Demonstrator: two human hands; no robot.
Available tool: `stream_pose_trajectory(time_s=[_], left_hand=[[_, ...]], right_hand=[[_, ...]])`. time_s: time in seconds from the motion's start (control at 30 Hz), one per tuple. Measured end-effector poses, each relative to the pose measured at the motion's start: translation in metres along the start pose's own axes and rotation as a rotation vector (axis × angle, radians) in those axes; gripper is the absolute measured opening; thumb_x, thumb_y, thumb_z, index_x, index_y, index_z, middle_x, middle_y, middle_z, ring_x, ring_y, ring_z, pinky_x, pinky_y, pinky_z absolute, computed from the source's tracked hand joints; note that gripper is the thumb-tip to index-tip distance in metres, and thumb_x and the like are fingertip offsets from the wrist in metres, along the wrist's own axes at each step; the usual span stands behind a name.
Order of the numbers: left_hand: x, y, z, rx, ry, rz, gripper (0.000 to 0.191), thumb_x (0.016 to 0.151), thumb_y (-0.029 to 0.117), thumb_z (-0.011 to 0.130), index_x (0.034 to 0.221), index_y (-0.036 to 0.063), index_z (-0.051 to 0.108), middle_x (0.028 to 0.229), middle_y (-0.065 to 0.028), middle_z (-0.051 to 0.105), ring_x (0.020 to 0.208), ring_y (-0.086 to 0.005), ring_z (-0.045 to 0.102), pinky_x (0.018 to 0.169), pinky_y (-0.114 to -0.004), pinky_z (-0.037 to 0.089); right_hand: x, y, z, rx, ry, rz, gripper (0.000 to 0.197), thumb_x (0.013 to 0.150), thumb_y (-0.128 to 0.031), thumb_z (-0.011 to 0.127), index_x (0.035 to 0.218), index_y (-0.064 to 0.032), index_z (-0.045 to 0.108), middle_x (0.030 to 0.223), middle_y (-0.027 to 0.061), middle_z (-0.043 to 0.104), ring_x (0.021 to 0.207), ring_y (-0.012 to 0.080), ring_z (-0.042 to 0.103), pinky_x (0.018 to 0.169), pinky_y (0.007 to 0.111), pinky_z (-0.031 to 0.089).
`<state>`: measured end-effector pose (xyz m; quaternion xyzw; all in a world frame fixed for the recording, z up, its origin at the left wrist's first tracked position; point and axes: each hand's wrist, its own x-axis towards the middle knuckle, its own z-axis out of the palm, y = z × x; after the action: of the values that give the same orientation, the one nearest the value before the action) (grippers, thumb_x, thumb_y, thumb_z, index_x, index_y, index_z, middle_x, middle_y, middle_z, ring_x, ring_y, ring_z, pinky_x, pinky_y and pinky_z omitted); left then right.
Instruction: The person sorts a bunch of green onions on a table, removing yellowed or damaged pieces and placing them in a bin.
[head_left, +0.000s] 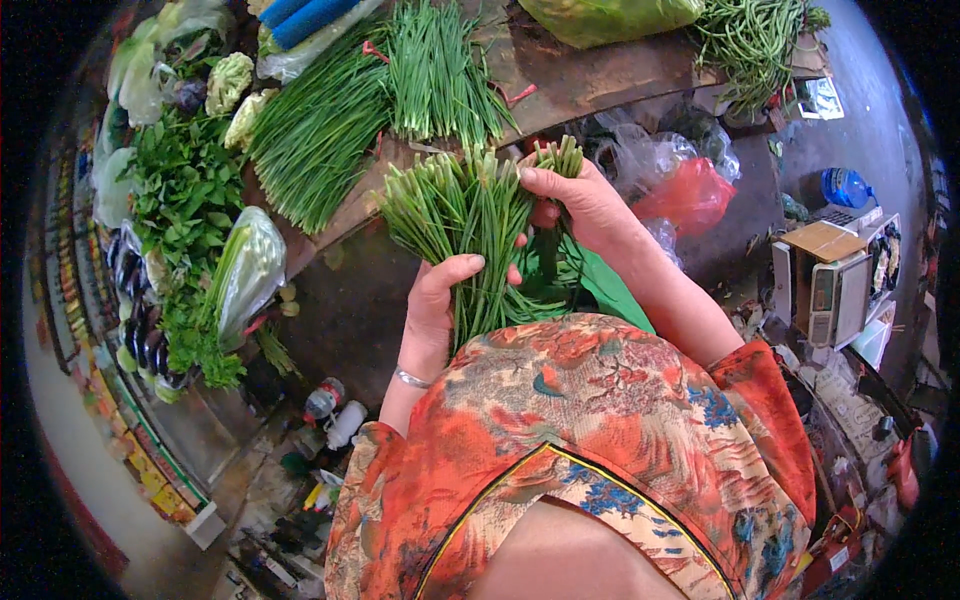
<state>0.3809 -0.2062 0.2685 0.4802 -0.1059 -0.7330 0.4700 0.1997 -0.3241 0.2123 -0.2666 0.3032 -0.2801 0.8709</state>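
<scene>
My left hand (435, 292) grips a thick bunch of green chives (476, 225), its thumb laid across the stems. The pale cut ends fan out at the top, and the leaves hang down towards my patterned shirt (585, 390). My right hand (581, 195) pinches a smaller bundle of chives (564, 157) between thumb and fingers, close beside the large bunch. Below it, loose leaves hang before a green plastic or cloth sheet (611, 281). Just beyond my hands, two piles of chives, one on the left (322, 142) and one on the right (446, 75), lie on a brown board (592, 67).
Leafy greens (180, 180), cauliflower (229, 82), eggplants (139, 300) and a wrapped vegetable (251, 262) crowd the left. Long beans (757, 49) drape over the board's right end. A red plastic bag (690, 191), a blue bottle (846, 187) and a box-shaped device (832, 292) are on the right.
</scene>
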Motion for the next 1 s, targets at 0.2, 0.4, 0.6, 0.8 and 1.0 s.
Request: stream_pose_trajectory(time_s=[0.2,0.4,0.6,0.8,1.0], left_hand=[[0.0,0.0,-0.006,0.03,-0.045,0.031,0.062,0.081,0.024,0.057,0.131,-0.0109,0.049,0.118,-0.025,0.064,0.088,-0.0263,0.07,0.073,-0.032,0.057],[-0.001,-0.001,-0.015,0.057,-0.013,0.0,0.06,0.082,0.025,0.056,0.13,-0.0117,0.051,0.113,-0.0239,0.066,0.087,-0.025,0.07,0.077,-0.031,0.056],[0.0,-0.006,-0.013,0.034,-0.014,0.052,0.061,0.082,0.025,0.056,0.13,-0.0117,0.051,0.121,-0.0223,0.063,0.087,-0.0241,0.069,0.076,-0.029,0.055],[-0.004,0.0,-0.008,0.009,0.008,0.06,0.062,0.08,0.025,0.058,0.13,-0.0112,0.05,0.123,-0.0224,0.062,0.086,-0.0251,0.07,0.071,-0.03,0.057],[-0.008,0.002,-0.004,0.02,0.035,0.152,0.06,0.078,0.024,0.06,0.129,-0.0075,0.053,0.12,-0.0231,0.063,0.083,-0.0245,0.07,0.069,-0.03,0.057]], right_hand=[[0.0,-0.002,-0.001,-0.031,0.144,-0.026,0.017,0.089,-0.025,0.071,0.097,-0.0108,0.067,0.082,-0.0042,0.065,0.064,0.0071,0.05,0.057,0.024,0.038],[-0.001,-0.005,-0.004,-0.023,0.248,-0.128,0.017,0.092,-0.026,0.07,0.094,-0.0091,0.066,0.079,-0.0029,0.061,0.063,0.0079,0.051,0.058,0.024,0.041],[0.001,-0.007,-0.016,0.188,0.236,-0.134,0.025,0.095,-0.03,0.066,0.104,-0.007,0.063,0.092,0.0024,0.066,0.084,0.0166,0.064,0.077,0.032,0.052],[0.005,-0.025,-0.042,0.463,0.142,-0.083,0.029,0.099,-0.03,0.056,0.11,-0.0036,0.063,0.114,0.0166,0.067,0.108,0.0327,0.064,0.092,0.046,0.054],[-0.013,-0.059,-0.062,0.52,-0.012,-0.263,0.009,0.098,-0.019,0.059,0.099,-0.0107,0.056,0.079,-0.0004,0.053,0.066,0.0107,0.052,0.063,0.031,0.048]])
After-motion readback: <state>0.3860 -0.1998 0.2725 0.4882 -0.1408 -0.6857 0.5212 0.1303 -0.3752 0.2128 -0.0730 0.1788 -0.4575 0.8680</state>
